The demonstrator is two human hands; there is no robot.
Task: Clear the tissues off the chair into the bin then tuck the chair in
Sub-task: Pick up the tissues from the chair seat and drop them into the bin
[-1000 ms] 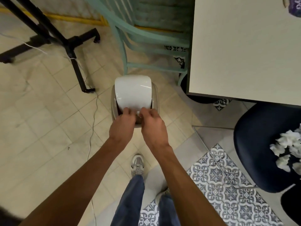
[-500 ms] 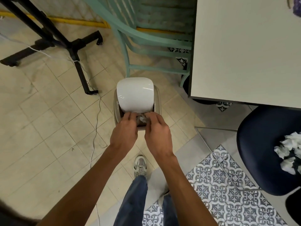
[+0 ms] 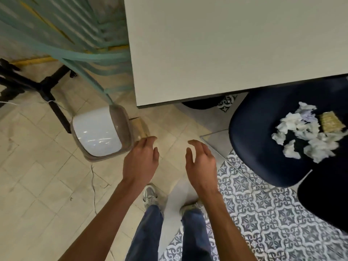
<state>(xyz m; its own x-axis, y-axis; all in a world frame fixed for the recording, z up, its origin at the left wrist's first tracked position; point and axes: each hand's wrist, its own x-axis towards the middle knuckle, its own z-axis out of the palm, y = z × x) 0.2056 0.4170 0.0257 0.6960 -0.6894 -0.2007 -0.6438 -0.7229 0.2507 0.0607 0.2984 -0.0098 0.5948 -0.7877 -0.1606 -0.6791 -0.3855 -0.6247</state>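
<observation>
A small bin (image 3: 101,131) with a white swing lid and a taupe rim stands on the floor at the left. The dark blue chair (image 3: 259,140) sits at the right, partly under the table's edge. Several crumpled white tissues (image 3: 305,136) lie on its seat next to a tan woven square (image 3: 330,122). My left hand (image 3: 141,159) hovers just right of the bin, its fingers relaxed and holding nothing. My right hand (image 3: 202,162) hangs over the floor between the bin and the chair, also empty with loosely spread fingers.
A white table (image 3: 216,49) fills the upper middle. A teal chair (image 3: 90,53) and a black stand base (image 3: 43,87) with a thin cable are at the upper left. Patterned blue floor tiles (image 3: 263,223) lie under the dark chair. My feet in grey shoes are below.
Both hands have left the bin's lid opening and pulled back, empty. The view has swung right, bringing more of the dark chair and its tissues into sight.
</observation>
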